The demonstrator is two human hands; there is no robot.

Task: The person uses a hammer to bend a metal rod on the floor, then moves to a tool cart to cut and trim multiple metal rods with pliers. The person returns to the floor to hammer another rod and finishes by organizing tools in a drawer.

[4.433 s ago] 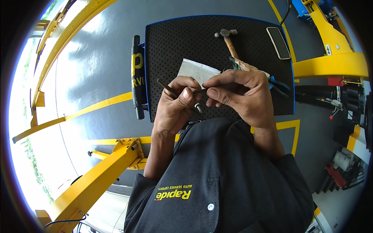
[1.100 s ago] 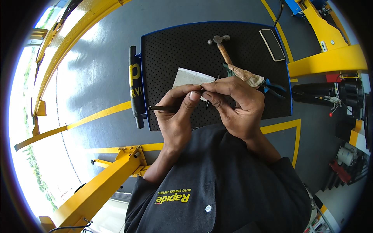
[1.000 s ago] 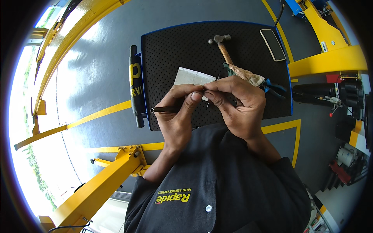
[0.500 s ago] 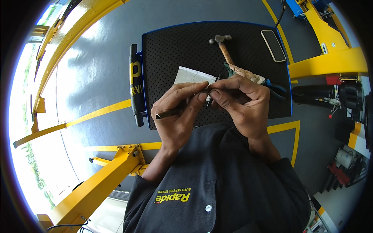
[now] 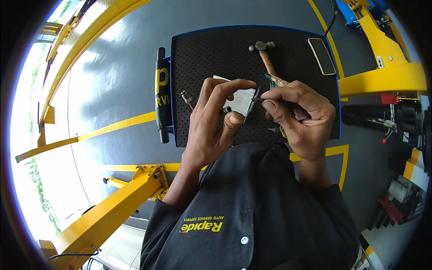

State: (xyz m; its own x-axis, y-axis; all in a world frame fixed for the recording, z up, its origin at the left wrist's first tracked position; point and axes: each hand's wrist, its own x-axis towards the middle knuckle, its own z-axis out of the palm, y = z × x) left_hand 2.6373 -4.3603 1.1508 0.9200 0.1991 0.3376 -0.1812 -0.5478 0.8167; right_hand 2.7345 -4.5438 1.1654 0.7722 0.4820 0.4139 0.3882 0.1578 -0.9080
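My left hand (image 5: 215, 123) is closed around a thin metal rod (image 5: 186, 97), whose end sticks out to the upper left. My right hand (image 5: 299, 112) pinches a thin dark flat strip (image 5: 250, 106) between thumb and forefinger, right beside my left thumb. Both hands are raised over a black perforated mat (image 5: 202, 58) with a blue rim. A white sheet of paper (image 5: 243, 96) lies on the mat, partly hidden by my fingers. A green-handled tool (image 5: 272, 81) peeks out behind my right hand.
A wooden-handled hammer (image 5: 265, 56) and a dark phone (image 5: 321, 56) lie at the far side of the mat. A black padded bar (image 5: 161, 94) runs along its left edge. Yellow steel arms (image 5: 112, 216) cross the grey floor; machinery (image 5: 396, 121) stands at the right.
My left hand has turned, so the rod's free end now points up and left instead of low to the left. The dark strip now shows between my fingertips.
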